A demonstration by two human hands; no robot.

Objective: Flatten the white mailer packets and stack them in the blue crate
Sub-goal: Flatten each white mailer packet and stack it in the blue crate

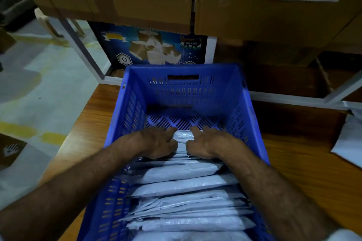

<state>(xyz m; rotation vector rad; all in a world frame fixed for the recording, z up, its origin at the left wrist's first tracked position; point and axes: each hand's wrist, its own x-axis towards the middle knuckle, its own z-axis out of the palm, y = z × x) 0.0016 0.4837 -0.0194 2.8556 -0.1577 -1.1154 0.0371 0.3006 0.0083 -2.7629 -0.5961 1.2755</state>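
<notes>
A blue perforated crate [252, 115] stands on a wooden table, its near part filled with a row of several white mailer packets [186, 184] standing on edge. Both my hands are inside the crate at the far end of the row. My left hand [158, 141] and my right hand [207, 143] press side by side on the farthest packet [182, 139], fingers spread over its top edge. The far part of the crate floor shows bare.
The wooden table [301, 158] carries more white mailers [350, 143] at its right edge. Large cardboard boxes [121, 0] and a blue printed carton [154, 47] stand on a white shelf frame behind the crate. Grey floor lies to the left.
</notes>
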